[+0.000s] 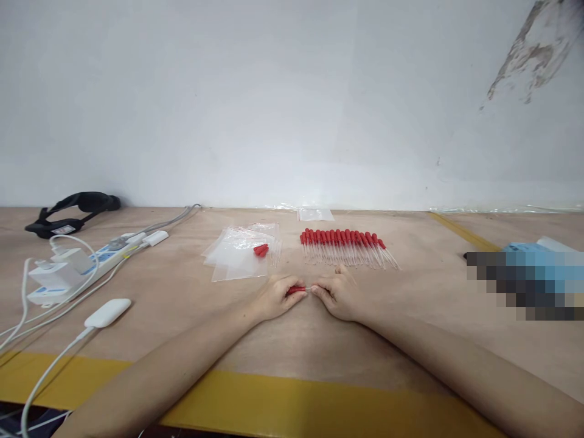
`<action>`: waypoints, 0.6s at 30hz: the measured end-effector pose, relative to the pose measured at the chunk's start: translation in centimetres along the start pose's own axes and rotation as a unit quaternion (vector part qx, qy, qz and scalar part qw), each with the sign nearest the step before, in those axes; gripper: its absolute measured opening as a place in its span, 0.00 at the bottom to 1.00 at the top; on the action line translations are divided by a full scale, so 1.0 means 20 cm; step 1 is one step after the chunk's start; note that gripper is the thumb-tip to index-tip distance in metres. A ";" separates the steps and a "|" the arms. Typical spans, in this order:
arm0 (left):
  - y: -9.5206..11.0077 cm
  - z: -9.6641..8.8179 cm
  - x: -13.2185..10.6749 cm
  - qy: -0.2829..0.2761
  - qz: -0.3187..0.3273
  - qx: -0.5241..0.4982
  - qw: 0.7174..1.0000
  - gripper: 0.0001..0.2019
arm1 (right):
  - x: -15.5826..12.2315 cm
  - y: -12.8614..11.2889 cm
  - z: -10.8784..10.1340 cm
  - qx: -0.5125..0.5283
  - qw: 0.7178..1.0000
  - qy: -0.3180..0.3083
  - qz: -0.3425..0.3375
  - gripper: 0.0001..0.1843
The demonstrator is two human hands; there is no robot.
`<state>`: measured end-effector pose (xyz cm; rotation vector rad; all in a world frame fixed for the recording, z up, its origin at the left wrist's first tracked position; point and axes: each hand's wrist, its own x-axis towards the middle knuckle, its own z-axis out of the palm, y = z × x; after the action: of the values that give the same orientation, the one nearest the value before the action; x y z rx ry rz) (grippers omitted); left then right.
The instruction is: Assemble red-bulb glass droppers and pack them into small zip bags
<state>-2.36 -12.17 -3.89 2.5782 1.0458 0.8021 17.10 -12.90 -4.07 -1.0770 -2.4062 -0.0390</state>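
One dropper [302, 290] is held over the table [292, 353] between both hands, long axis 9-to-3 o'clock, bulb [295, 291] pinched tight by the left hand [276, 297], tube [309, 289] pinched by the right hand [340, 298], row [347, 246] at 12 o'clock.

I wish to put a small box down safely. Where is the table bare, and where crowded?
Bare: between the droppers and the blurred blue thing; between the bags and the power strip. Crowded: the left edge with cables, and the middle, where left hand and right hand hold one dropper.
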 end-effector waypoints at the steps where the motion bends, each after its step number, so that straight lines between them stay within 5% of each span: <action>1: 0.00 0.00 0.01 0.000 0.006 0.009 1.000 0.10 | 0.01 -0.01 0.00 0.002 1.000 -0.009 0.010 0.16; 5: -0.03 -0.05 0.03 0.005 0.026 0.035 0.999 0.10 | 0.03 -0.01 -0.06 0.022 0.999 -0.041 0.026 0.14; 12: -0.27 -0.21 0.03 0.195 -0.082 0.150 0.966 0.09 | 0.15 0.07 -0.22 0.124 0.969 -0.104 0.188 0.15; 18: -0.46 -0.22 0.04 0.178 -0.126 0.182 0.959 0.13 | 0.41 0.09 -0.07 -0.034 0.958 -0.026 0.283 0.16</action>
<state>-9.58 -4.95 -3.87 2.5549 1.7366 1.1198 14.45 -6.29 0.55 -1.7765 -2.0642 0.1026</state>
